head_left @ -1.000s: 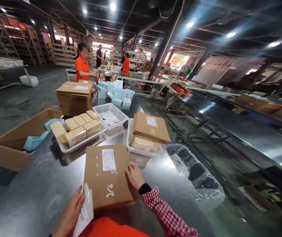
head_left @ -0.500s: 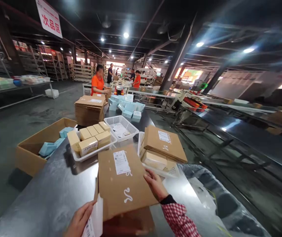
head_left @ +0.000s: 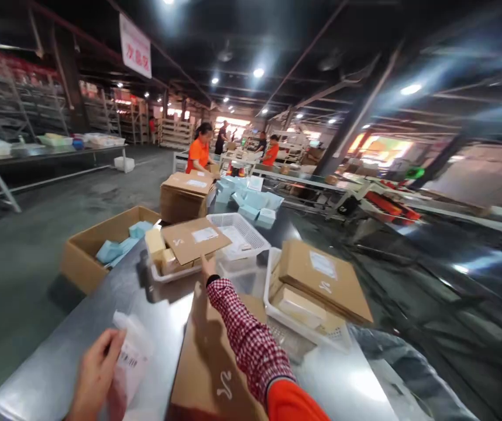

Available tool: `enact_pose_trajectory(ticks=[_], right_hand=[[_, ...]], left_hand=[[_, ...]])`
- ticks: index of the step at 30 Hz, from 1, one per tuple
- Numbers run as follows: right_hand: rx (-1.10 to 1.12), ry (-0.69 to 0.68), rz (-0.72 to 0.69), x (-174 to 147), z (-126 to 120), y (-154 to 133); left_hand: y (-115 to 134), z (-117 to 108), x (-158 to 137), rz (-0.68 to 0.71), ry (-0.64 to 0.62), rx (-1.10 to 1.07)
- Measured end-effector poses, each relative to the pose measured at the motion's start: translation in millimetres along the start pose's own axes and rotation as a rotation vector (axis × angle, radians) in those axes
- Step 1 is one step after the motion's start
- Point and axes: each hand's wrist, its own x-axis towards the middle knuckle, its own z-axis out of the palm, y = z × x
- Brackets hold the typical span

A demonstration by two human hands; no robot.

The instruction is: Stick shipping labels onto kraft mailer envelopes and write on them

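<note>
My left hand (head_left: 95,371), at the lower left over the metal table, pinches a thin white plastic bag (head_left: 132,356) with a barcode label. My right arm stretches forward. My right hand (head_left: 208,268) is at the near edge of a flat cardboard carton (head_left: 196,240) with a white label, its fingers partly hidden. This carton lies tilted across the cream boxes (head_left: 157,242) in a white basket (head_left: 167,277). Beneath my right forearm more brown cardboard (head_left: 207,356) with a white squiggle lies on the table.
To the right, a white basket (head_left: 272,292) holds cream boxes under stacked flat cartons (head_left: 334,280). Further back are another white basket (head_left: 251,234), light-blue boxes (head_left: 251,199) and a carton stack (head_left: 185,202). An open cardboard box (head_left: 84,257) stands left; a person in orange (head_left: 198,153) works beyond.
My right hand has carried the labelled flat carton forward and left onto the basket of cream boxes. My left hand, with the plastic bag, is now further left. The view has turned left.
</note>
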Motion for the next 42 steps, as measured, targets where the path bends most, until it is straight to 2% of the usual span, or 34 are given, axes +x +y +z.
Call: enact_pose_trajectory(ticks=[3,6,8,9,11,14,17,18,20,22,24,26,28,30,31,34,37,40,42], right_hand=[[-0.004,-0.153,-0.012,-57.7,1.8,1.0],[-0.006,-0.489,-0.239,-123.5,-12.7,-12.5],[-0.061,-0.686,-0.389,-156.0,-21.3,-22.1],[-0.078,-0.741,-0.403,-166.1,-23.9,-25.0],[-0.028,-0.799,-0.318,-173.6,-27.0,-26.7],[0.095,-0.803,-0.14,-160.6,-32.2,-22.5],[0.111,-0.718,-0.08,-136.4,-39.0,-15.1],[0.11,-0.676,-0.062,-128.6,-40.4,-12.3],[0.082,-0.608,-0.004,-116.1,-41.0,-7.6],[-0.018,-0.56,0.015,-111.3,-39.7,-6.4],[-0.143,-0.553,-0.09,-117.6,-39.2,-10.5],[-0.188,-0.653,-0.279,-135.1,-41.7,-17.7],[-0.156,-0.866,-0.433,-159.8,-47.1,-23.1],[-0.125,-1.01,-0.473,-185.1,-53.2,-22.6],[-0.127,-1.016,-0.461,-196.1,-56.2,-20.3],[-0.146,-0.889,-0.392,-218.1,-65.0,-9.5],[-0.179,-0.752,-0.388,-227.2,-75.1,-1.7],[-0.256,-0.683,-0.426,-232.3,-83.8,3.2],[-0.293,-0.62,-0.511,-236.0,-89.1,6.6]], left_hand=[[14.6,1.2,7.0,-0.003,0.082,0.02],[26.0,7.7,11.1,-0.031,0.098,0.028],[33.8,13.3,11.4,-0.032,0.08,0.007],[37.5,15.6,11.3,-0.026,0.066,-0.008],[43.2,18.4,10.6,0.002,0.012,-0.059],[43.1,18.7,6.2,0.015,-0.216,-0.222],[31.2,18.2,-6.7,-0.103,-0.554,-0.372],[26.0,18.3,-12.8,-0.147,-0.613,-0.389],[17.2,18.6,-25.8,-0.201,-0.598,-0.408],[13.6,18.3,-37.7,-0.207,-0.465,-0.427],[15.5,17.5,-47.3,-0.187,-0.329,-0.43],[19.8,16.6,-54.6,-0.151,-0.249,-0.408],[22.5,16.2,-60.6,-0.132,-0.215,-0.396],[21.7,16.2,-65.0,-0.15,-0.196,-0.368],[20.0,16.3,-66.4,-0.162,-0.186,-0.335],[12.6,17.8,-66.3,-0.147,-0.146,-0.178],[7.4,23.2,-63.2,-0.101,-0.146,-0.105],[7.5,32.4,-61.7,-0.103,-0.309,-0.112],[8.6,38.8,-61.2,-0.083,-0.414,-0.114]])
